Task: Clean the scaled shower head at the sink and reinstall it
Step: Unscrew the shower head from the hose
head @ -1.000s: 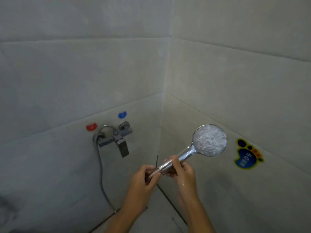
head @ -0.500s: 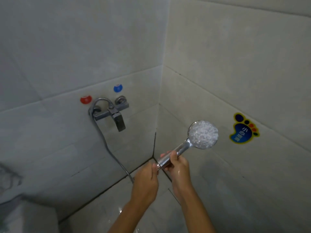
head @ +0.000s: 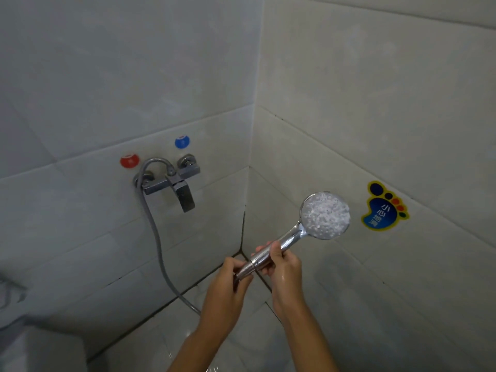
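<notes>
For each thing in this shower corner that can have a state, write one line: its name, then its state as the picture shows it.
shower head: off any holder, held up, face white with scale
left hand: grips the handle's lower end
right hand: grips the handle higher up, wet
hose: attached at the mixer tap, hanging to the floor; far end hidden
mixer tap: no water running from the spout

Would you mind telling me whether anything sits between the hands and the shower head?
Nothing visible does. The right hand grips the shower head by its handle, and the left hand holds the handle's lower end, where the hose leads.
</notes>
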